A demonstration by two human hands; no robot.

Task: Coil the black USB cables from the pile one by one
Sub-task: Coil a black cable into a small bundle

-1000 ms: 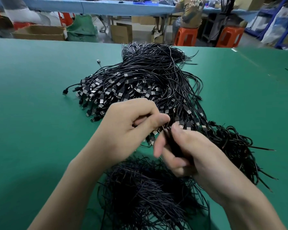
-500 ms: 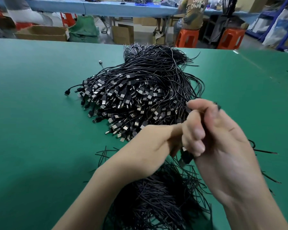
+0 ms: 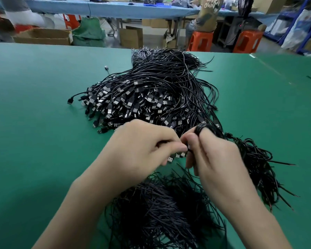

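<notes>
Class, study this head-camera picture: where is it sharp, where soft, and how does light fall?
Head view: pile of USB plugs sharp, metal glinting; orange stools and nearest cable bundle soft; left hand and right hand, gripping the coiled USB cable, slightly blurred; light even, shadows faint on the green table.

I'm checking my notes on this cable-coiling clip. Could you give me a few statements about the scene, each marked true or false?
1. A cable is wound round a finger of the right hand. True.
2. The left hand lies flat on the table, far from the right. False: its fingers are curled and it meets the right hand, pinching the cable.
3. The pile has its USB plugs at the near end. True.
4. The stools behind the table are blue. False: they are orange.
</notes>
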